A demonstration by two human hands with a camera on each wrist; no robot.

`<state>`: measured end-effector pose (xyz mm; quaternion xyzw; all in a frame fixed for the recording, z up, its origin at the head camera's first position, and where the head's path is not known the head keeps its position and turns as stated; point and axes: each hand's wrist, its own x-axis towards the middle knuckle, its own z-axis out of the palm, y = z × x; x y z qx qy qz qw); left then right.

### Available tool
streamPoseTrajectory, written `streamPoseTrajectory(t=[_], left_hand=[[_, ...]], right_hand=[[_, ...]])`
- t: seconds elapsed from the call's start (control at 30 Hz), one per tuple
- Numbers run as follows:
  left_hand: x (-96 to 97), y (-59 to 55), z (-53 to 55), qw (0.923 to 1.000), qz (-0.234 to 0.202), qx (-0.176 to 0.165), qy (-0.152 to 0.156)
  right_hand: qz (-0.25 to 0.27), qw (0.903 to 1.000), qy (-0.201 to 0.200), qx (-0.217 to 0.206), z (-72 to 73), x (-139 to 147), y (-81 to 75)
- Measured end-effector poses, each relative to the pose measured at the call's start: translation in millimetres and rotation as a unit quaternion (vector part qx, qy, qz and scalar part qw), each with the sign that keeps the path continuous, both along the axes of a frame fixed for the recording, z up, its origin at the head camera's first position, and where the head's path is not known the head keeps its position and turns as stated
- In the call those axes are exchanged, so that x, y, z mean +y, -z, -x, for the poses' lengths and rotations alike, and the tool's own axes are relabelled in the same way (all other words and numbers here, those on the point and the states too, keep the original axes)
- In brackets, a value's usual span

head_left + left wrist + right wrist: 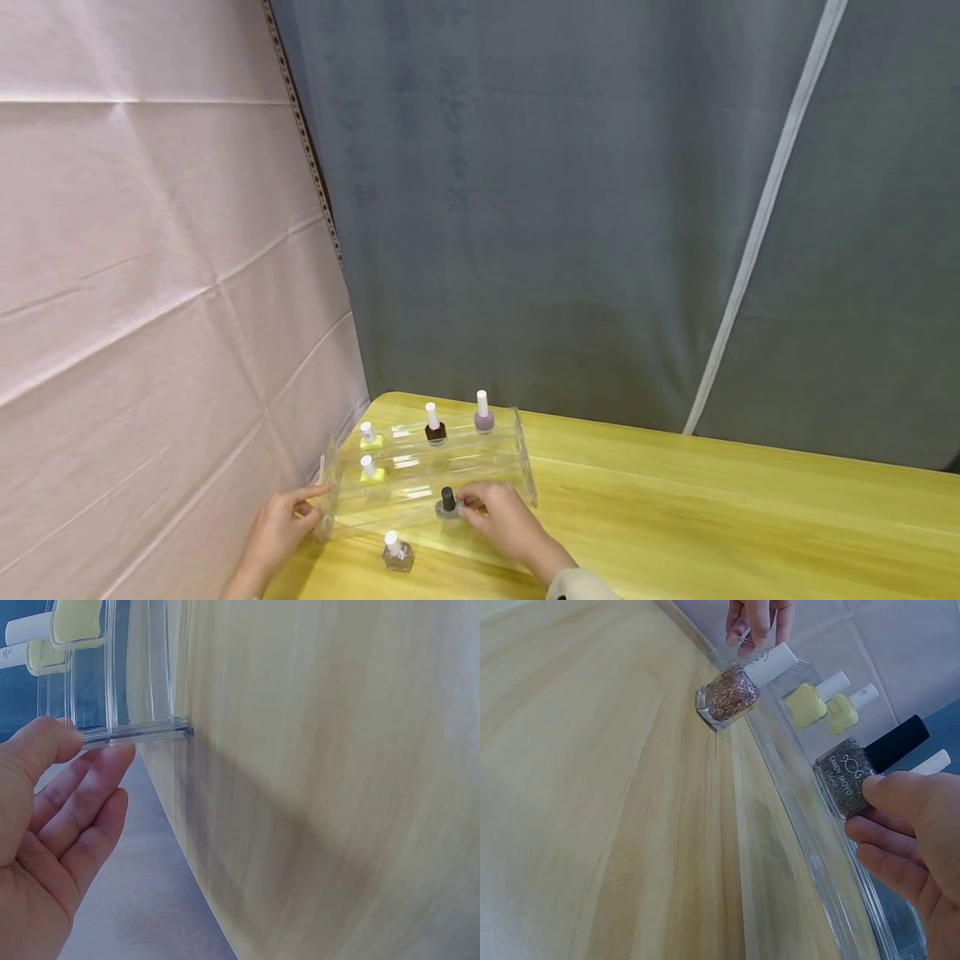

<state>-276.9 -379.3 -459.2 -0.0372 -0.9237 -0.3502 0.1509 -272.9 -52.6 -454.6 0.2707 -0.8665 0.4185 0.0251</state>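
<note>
A clear tiered rack (487, 457) stands on the table, and my left hand (277, 525) pinches its left side panel (142, 736) between thumb and fingers. With thumb and fingertips my right hand (512, 525) grips a grey glitter nail polish bottle (844, 778) by its side, black cap up, at the rack's lowest step. On the table before the rack stands a copper glitter nail polish bottle (398, 557) with a white cap. Two yellow nail polish bottles (806, 705) sit one behind the other on the rack's left side.
On the top step are a dark nail polish bottle (436, 432) and a lilac one (483, 421), both white-capped. A pink cloth wall (150, 333) rises close on the left. A grey curtain (525, 208) hangs behind the wooden table (675, 517).
</note>
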Motion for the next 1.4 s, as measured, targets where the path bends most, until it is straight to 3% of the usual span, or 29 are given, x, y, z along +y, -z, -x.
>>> streamPoseTrajectory(t=[0.87,1.4], left_hand=[[-1.5,-0.1,-0.4,1.0000,-0.002,0.006,-0.003],[1.5,1.1,-0.2,0.9999,-0.013,-0.001,-0.008]], right_hand=[[-0.009,0.9998,-0.010,0.015,20.5,-15,-12.5],[-0.014,0.9977,-0.004,0.067,39.0,-24,-22.1]])
